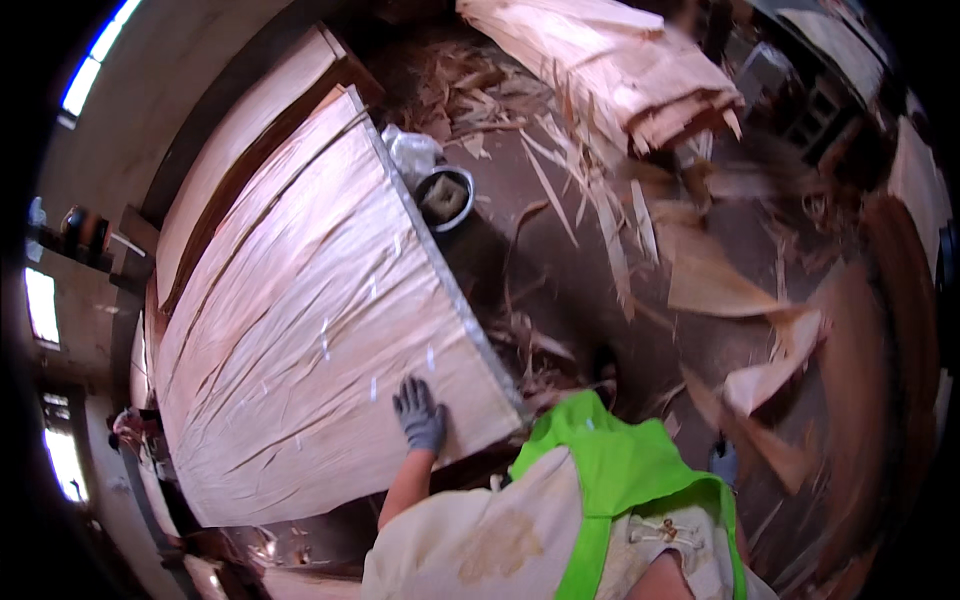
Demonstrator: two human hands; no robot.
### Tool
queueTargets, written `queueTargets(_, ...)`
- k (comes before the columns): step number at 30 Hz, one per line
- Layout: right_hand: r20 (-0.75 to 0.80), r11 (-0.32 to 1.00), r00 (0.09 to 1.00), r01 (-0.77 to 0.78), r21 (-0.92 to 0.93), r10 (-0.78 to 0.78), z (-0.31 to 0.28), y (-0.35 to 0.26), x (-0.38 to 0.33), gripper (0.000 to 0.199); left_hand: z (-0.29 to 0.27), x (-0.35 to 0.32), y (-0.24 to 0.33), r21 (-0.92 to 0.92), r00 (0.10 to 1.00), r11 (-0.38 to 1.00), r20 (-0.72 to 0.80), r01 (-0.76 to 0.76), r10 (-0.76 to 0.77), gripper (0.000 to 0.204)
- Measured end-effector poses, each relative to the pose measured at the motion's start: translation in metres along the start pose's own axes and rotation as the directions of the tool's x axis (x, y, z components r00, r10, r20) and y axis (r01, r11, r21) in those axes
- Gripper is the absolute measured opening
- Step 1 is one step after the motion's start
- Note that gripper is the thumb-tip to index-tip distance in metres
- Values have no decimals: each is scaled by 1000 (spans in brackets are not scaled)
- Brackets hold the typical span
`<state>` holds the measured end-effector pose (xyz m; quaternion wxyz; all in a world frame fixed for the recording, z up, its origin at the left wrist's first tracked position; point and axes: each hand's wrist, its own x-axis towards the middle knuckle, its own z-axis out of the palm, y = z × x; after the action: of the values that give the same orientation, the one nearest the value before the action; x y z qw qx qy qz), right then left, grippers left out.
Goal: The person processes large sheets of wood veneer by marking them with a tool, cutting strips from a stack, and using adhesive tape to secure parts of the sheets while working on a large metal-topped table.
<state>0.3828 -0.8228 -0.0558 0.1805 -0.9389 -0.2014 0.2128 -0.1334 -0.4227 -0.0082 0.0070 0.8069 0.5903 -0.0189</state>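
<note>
Head view: the wood sheet point(310, 300) lies spread across the table point(462, 305), short white strips point(324, 340) already on it, though long creases look unsmoothed. The left hand point(421, 415) rests flat on it near the table's near right corner — fingers spread, grasping nothing. The right hand point(723, 463) hangs well off the table's right edge — I can't make out its grip.
</note>
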Motion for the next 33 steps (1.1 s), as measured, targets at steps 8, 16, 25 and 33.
queueTargets(8, 11, 785, 785, 619, -17, -619, -55, -210, 253, 23, -12, 14, 10, 9, 993, 1000, 119, -15, 14, 79)
queueTargets(16, 178, 598, 571, 763, 247, -802, 12, -452, 324, 28, -30, 25, 17, 15, 980, 999, 194, 33, -35, 78)
queueTargets(25, 431, 484, 278, 718, 501, -859, 99, -693, 310, 23, -84, 98, 78, -71, 936, 943, -122, 325, -331, 51)
queueTargets(33, 320, 292, 96, 705, 647, -942, 208, -886, 363, 30, -83, 274, 180, -405, 823, 814, -212, 417, -527, 46)
